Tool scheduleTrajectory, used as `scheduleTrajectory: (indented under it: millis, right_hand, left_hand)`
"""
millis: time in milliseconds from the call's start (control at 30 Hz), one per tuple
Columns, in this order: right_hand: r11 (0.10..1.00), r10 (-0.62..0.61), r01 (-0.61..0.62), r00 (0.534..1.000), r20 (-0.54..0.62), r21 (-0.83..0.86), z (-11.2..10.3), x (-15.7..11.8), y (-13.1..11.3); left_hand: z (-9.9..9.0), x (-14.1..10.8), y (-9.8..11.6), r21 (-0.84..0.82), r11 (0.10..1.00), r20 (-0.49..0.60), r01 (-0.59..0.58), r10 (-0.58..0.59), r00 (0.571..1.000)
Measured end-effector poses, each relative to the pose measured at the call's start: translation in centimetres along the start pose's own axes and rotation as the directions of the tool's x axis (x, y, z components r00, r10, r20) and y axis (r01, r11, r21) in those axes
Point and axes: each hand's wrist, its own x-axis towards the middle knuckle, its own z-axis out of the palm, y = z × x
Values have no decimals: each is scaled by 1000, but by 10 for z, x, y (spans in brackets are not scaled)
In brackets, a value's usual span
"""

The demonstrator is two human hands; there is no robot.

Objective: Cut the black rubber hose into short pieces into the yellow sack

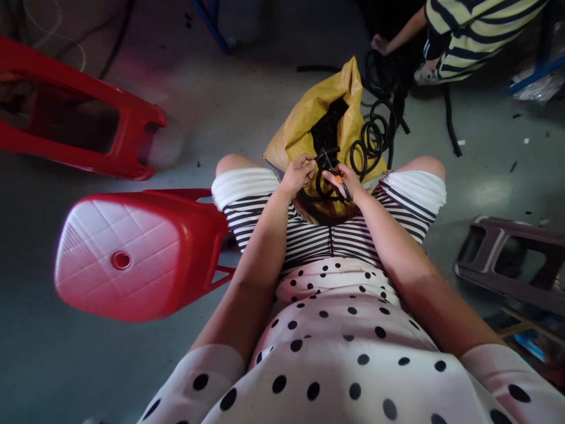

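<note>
Between my knees stands a yellow woven sack, its mouth gaping over dark pieces inside. My left hand has its fingers closed on a length of black rubber tubing. In my right hand is a pair of scissors with orange and black handles, its blades up against the tubing. A loop of the black tubing hangs below the hands. More coiled tubing lies over the sack's right side.
Red plastic stools stand at my left, one with its legs toward me. A grey stool lies at the right. Top right, another person in a striped shirt reaches toward a black tubing heap. Scraps dot the floor.
</note>
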Motion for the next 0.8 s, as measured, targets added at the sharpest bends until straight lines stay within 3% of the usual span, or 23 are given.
scheduleTrajectory:
  millis: [167,367,667,800]
  right_hand:
    - [998,-4,5,1000,16,-61,-1,-2,1]
    - [993,-32,30,999,-18,-113,-6,3,8]
    - [983,21,-19,1000,7,-181,2,8,7]
    - [964,-93,76,994,-55,-257,1,10,8]
  left_hand:
    - [-8,2,2,28,1000,-3,10,-10,1000]
    - [-13,2,1,112,992,104,56,-68,992]
    - [-9,4,-1,107,993,-68,51,-44,997]
    - [-11,5,-2,121,991,-67,62,-54,996]
